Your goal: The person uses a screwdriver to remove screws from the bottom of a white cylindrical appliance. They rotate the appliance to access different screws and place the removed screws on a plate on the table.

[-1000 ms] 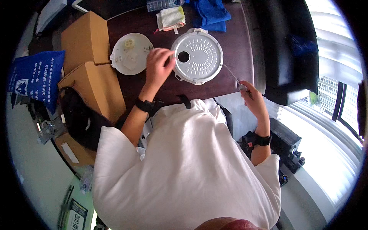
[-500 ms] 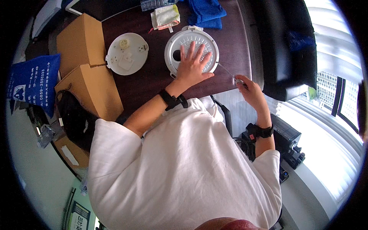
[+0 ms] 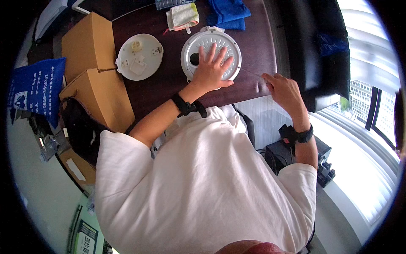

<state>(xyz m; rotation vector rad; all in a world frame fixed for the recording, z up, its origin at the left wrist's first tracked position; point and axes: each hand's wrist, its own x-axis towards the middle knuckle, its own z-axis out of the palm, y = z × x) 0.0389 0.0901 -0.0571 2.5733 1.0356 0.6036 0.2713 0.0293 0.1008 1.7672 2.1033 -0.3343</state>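
Observation:
My left hand (image 3: 210, 72) lies flat with spread fingers on a round, silvery appliance part (image 3: 230, 46), perhaps a rice cooker's lid, with ridges and a dark round hole near the fingers. My right hand (image 3: 284, 91) is closed around the handle of what looks like a screwdriver (image 3: 252, 73). Its thin shaft reaches left to the right rim of the round part; the handle is hidden in my fist. To the left, a round white cover (image 3: 146, 46) rests on the table with small white and yellowish pieces in it.
On the dark table (image 3: 173, 91) lie a folded pale cloth (image 3: 182, 17) and a blue cloth (image 3: 228, 15) at the far side. An open cardboard box (image 3: 99, 93) stands at the left beside a blue bag (image 3: 40, 86). A black chair (image 3: 315, 46) stands right.
My right hand has turned and shifted slightly to the right, its back now facing up, with the wrist farther right. My left hand stays pressed on the round part.

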